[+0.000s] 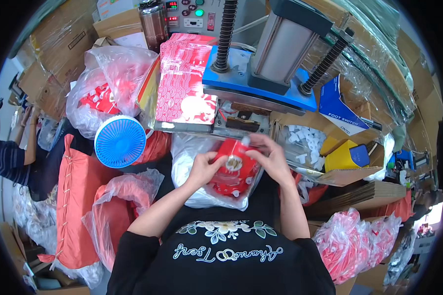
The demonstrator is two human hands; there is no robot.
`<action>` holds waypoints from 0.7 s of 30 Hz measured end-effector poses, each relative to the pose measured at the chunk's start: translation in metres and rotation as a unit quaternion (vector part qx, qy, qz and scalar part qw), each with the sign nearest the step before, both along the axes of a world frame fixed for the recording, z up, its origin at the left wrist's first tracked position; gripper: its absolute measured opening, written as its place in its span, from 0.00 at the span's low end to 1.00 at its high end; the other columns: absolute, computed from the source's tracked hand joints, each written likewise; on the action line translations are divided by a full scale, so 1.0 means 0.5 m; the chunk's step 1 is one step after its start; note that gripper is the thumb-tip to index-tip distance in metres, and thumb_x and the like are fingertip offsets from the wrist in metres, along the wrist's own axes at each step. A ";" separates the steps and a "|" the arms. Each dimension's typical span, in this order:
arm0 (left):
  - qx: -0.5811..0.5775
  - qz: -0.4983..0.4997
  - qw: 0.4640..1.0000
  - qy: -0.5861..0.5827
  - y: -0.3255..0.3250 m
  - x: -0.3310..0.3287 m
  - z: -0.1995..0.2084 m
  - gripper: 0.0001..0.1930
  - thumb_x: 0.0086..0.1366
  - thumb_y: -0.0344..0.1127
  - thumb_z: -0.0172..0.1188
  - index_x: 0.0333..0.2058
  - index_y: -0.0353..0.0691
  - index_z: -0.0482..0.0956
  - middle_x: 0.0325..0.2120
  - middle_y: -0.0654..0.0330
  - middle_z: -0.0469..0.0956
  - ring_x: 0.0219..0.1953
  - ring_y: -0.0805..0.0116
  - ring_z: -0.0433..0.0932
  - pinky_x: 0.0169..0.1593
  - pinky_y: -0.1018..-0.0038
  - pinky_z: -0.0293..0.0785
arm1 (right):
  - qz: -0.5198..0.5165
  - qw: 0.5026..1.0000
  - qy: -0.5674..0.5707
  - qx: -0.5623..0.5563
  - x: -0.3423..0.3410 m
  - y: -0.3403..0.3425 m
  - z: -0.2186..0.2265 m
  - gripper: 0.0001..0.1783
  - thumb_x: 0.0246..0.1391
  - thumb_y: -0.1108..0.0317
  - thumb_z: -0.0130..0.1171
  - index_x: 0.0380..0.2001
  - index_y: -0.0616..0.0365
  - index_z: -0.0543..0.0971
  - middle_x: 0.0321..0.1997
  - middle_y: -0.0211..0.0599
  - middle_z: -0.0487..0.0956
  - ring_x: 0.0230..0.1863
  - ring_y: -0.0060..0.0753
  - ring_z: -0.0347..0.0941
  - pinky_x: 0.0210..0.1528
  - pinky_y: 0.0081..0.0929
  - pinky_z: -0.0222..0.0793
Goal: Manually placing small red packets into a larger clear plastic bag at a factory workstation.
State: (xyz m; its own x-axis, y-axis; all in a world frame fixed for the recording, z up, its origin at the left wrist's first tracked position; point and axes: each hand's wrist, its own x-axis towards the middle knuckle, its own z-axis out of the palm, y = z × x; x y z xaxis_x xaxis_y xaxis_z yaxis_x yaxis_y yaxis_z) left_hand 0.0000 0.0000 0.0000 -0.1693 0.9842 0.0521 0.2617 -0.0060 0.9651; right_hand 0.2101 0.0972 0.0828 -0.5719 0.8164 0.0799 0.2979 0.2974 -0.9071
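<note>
While both hands met over the lap, the left hand cupped the near-left side of a red round ornament, its fingers closed against the piece, apparently to steady it from below. The right hand arched over the top, thumb and forefinger pinched narrowly on a small white plastic fitting at the ornament's upper edge, a grip that seemed suited to pressing a small part into place. The ornament lay directly above a clear plastic bag spread across the lap, just in front of the press machine, whose blue plate and grey cylinder stood on the table at the far side. In appearance the ornament was glossy red, rounded, with a pale gold disc at its centre and white studs along its lower rim. A cardboard box of white plastic pieces sat just right of the hands, within easy reach. A blue round fan faced upward to the left, near bags of red goods. Printed red cards leaned beside the press. Another person's striped sleeve showed at the far left.
</note>
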 end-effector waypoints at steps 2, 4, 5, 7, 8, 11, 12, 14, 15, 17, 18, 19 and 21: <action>-0.049 0.055 0.992 -0.106 0.040 0.005 0.031 0.18 0.64 0.40 0.65 0.37 0.24 0.82 0.25 0.59 0.83 0.27 0.78 0.78 0.31 0.78 0.74 | -0.121 0.963 -0.076 0.229 0.026 0.020 0.002 0.22 0.52 0.66 0.66 0.51 0.59 0.77 0.48 0.40 0.81 0.47 0.35 0.77 0.47 0.30 0.71; -0.064 0.084 0.983 -0.151 0.065 0.032 0.067 0.16 0.64 0.37 0.64 0.37 0.25 0.82 0.28 0.56 0.83 0.27 0.74 0.80 0.31 0.77 0.76 | -0.219 0.938 -0.122 0.238 0.082 0.030 0.024 0.19 0.53 0.64 0.65 0.47 0.59 0.79 0.43 0.45 0.80 0.44 0.47 0.77 0.46 0.35 0.71; -0.095 0.097 0.965 -0.225 0.079 0.032 0.079 0.15 0.64 0.36 0.64 0.37 0.26 0.81 0.30 0.55 0.83 0.28 0.72 0.81 0.31 0.76 0.77 | -0.243 0.932 -0.144 0.227 0.111 0.037 0.022 0.18 0.53 0.64 0.64 0.46 0.59 0.79 0.43 0.45 0.80 0.44 0.48 0.77 0.45 0.36 0.71; -0.123 0.107 0.941 -0.297 0.102 0.037 0.091 0.14 0.64 0.36 0.64 0.38 0.26 0.81 0.31 0.53 0.83 0.28 0.69 0.82 0.32 0.75 0.79 | -0.279 0.902 -0.217 0.247 0.174 0.046 0.013 0.15 0.54 0.65 0.63 0.44 0.58 0.80 0.42 0.47 0.79 0.43 0.50 0.77 0.44 0.40 0.71; -0.122 0.112 0.931 -0.325 0.107 0.039 0.095 0.14 0.64 0.35 0.65 0.38 0.26 0.81 0.32 0.52 0.83 0.29 0.68 0.83 0.33 0.73 0.80 | -0.288 0.877 -0.268 0.276 0.197 0.044 0.007 0.13 0.54 0.65 0.63 0.42 0.58 0.81 0.41 0.47 0.79 0.42 0.52 0.77 0.44 0.42 0.71; -0.111 0.123 0.914 -0.370 0.123 0.040 0.079 0.14 0.64 0.35 0.65 0.38 0.26 0.80 0.32 0.52 0.83 0.30 0.67 0.83 0.33 0.73 0.80 | -0.277 0.866 -0.353 0.220 0.231 0.052 -0.046 0.11 0.53 0.65 0.63 0.37 0.60 0.81 0.38 0.48 0.78 0.41 0.56 0.76 0.43 0.44 0.71; -0.126 0.127 0.918 -0.355 0.128 0.039 0.067 0.13 0.64 0.35 0.65 0.37 0.27 0.81 0.31 0.54 0.83 0.30 0.70 0.83 0.34 0.75 0.79 | -0.283 0.870 -0.330 0.234 0.227 0.052 -0.065 0.10 0.52 0.66 0.63 0.35 0.60 0.81 0.37 0.48 0.78 0.40 0.56 0.76 0.43 0.45 0.71; -0.108 0.089 0.937 -0.321 0.124 0.024 0.075 0.13 0.64 0.36 0.65 0.37 0.29 0.82 0.29 0.56 0.83 0.29 0.73 0.81 0.34 0.77 0.78 | -0.274 0.878 -0.286 0.268 0.215 0.054 -0.086 0.08 0.52 0.68 0.63 0.32 0.60 0.80 0.35 0.48 0.76 0.37 0.54 0.76 0.41 0.43 0.71; -0.103 0.067 0.958 -0.258 0.125 0.003 0.070 0.14 0.64 0.37 0.65 0.39 0.30 0.83 0.29 0.59 0.83 0.28 0.75 0.80 0.35 0.78 0.76 | -0.271 0.881 -0.278 0.270 0.205 0.055 -0.083 0.08 0.52 0.68 0.63 0.32 0.60 0.80 0.35 0.48 0.76 0.37 0.54 0.76 0.41 0.43 0.71; 0.046 0.087 0.994 -0.053 0.125 -0.062 0.066 0.15 0.64 0.38 0.64 0.43 0.31 0.82 0.26 0.60 0.83 0.27 0.76 0.80 0.32 0.78 0.76 | -0.259 0.926 -0.182 0.205 0.189 0.056 -0.067 0.08 0.52 0.70 0.63 0.33 0.62 0.79 0.35 0.48 0.75 0.35 0.50 0.75 0.40 0.38 0.71; -0.034 0.122 0.989 0.079 0.107 -0.081 0.142 0.22 0.62 0.41 0.66 0.51 0.34 0.78 0.38 0.53 0.83 0.41 0.65 0.82 0.46 0.69 0.76 | -0.281 0.926 -0.156 0.201 0.202 0.059 -0.081 0.09 0.52 0.73 0.63 0.37 0.63 0.77 0.34 0.45 0.75 0.32 0.44 0.74 0.39 0.35 0.70; 0.052 0.179 0.949 0.256 0.097 -0.105 0.134 0.26 0.60 0.42 0.67 0.54 0.36 0.76 0.47 0.50 0.78 0.50 0.59 0.76 0.54 0.63 0.69 | -0.280 0.927 -0.149 0.201 0.212 0.066 -0.094 0.09 0.52 0.73 0.63 0.37 0.63 0.77 0.34 0.45 0.75 0.32 0.44 0.74 0.39 0.35 0.70; 0.082 0.180 0.900 0.389 0.061 -0.153 0.052 0.34 0.55 0.46 0.68 0.60 0.44 0.71 0.67 0.53 0.60 0.70 0.53 0.55 0.70 0.51 0.44 | -0.322 0.922 -0.007 0.216 0.224 0.082 -0.116 0.13 0.53 0.75 0.62 0.43 0.62 0.75 0.32 0.39 0.74 0.31 0.32 0.74 0.33 0.29 0.70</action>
